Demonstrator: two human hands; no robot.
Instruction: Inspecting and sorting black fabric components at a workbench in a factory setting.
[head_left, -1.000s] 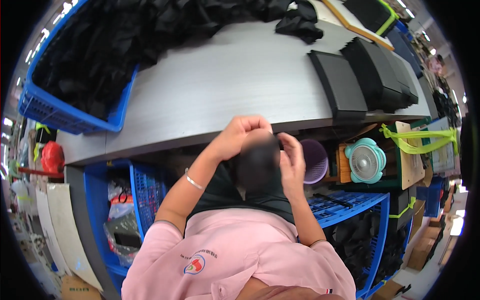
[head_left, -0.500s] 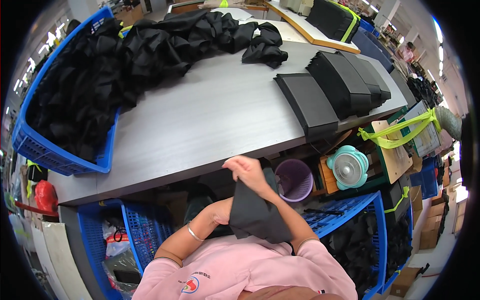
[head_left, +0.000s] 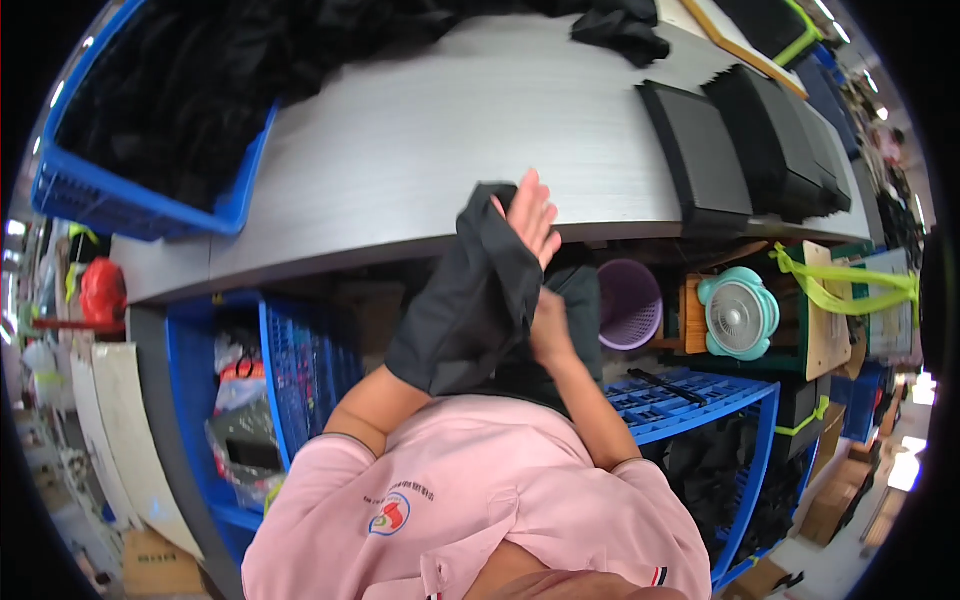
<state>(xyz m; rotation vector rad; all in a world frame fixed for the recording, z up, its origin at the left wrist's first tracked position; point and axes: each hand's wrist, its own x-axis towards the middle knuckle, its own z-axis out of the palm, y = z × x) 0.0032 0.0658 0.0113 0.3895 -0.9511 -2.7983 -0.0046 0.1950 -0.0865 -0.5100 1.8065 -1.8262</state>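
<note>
A worker in a pink shirt point(head_left: 480, 450) stood before a long grey table point(head_left: 400, 150), left forearm sheathed in a black cloth sleeve point(head_left: 465, 300). The cloth ran from below the elbow up over the wrist, its upper end gaping around the left hand point(head_left: 530, 218). The left fingers reached out beyond that opening, extended and slightly spread, with no grasp on anything; one corner of the fabric rose beside the hand on its left, while the fingertips stood clear of the cloth over the table's near edge. The right hand point(head_left: 549, 325) was placed just below the left, close against the cloth's right edge, its fingers bent inward. Whether those fingers pinched the fabric or merely rested by it could not be told, as their tips were largely hidden.

On the table's left, a blue crate point(head_left: 135, 205) brimmed with black fabric point(head_left: 160, 110), which trailed along the far side. Flat black stacks point(head_left: 700, 150) lay at the right, near the front edge. Beneath, to the right of the hands, were a purple basket point(head_left: 640, 312) and a teal fan point(head_left: 740, 313), with a blue lattice crate point(head_left: 690, 398) nearer the worker.
</note>
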